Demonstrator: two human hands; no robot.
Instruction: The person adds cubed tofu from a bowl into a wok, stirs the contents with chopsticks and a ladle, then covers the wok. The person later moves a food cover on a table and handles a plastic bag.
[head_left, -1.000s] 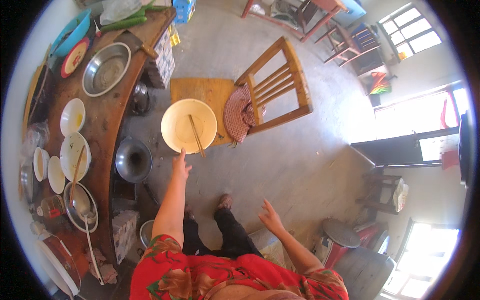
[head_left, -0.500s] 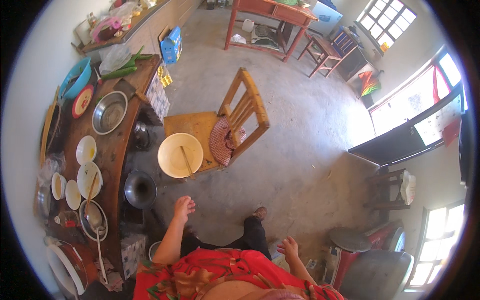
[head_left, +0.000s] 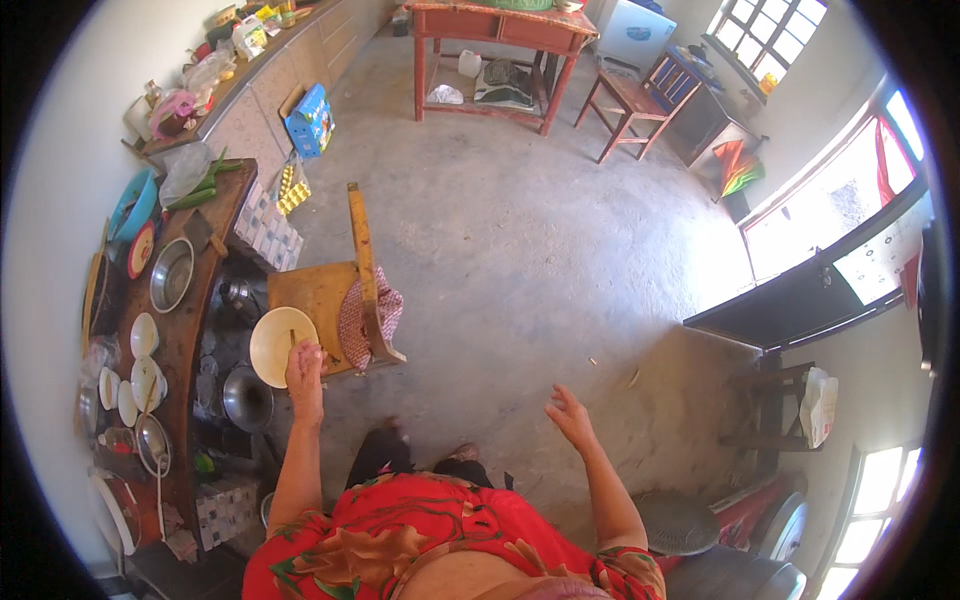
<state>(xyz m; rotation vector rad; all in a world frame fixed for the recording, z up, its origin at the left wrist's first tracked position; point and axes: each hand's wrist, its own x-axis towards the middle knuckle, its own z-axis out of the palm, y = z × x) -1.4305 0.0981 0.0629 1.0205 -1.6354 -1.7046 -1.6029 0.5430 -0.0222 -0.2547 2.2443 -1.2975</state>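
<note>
My left hand (head_left: 305, 372) reaches forward with loosely bent fingers and overlaps the right rim of a large cream bowl (head_left: 270, 345). Whether it touches the bowl I cannot tell. The bowl sits on the seat of a wooden chair (head_left: 312, 287), and a pair of chopsticks (head_left: 292, 338) stands in it, partly hidden by my fingers. A red patterned cloth (head_left: 354, 325) hangs at the chair's backrest. Out over the floor on the right, my right hand (head_left: 570, 415) is held in the air with fingers apart and nothing in it.
Along the left runs a wooden counter (head_left: 205, 285) with a metal basin (head_left: 172, 275), several white bowls and green vegetables (head_left: 205, 190). A dark wok (head_left: 248, 398) is low beside it. A red table (head_left: 490, 25) stands at the back, a doorway (head_left: 810, 225) on the right.
I have stepped forward, so the chair and bowl appear closer to my body. My left hand has moved out to the bowl's rim. My right arm has lifted and stretched forward.
</note>
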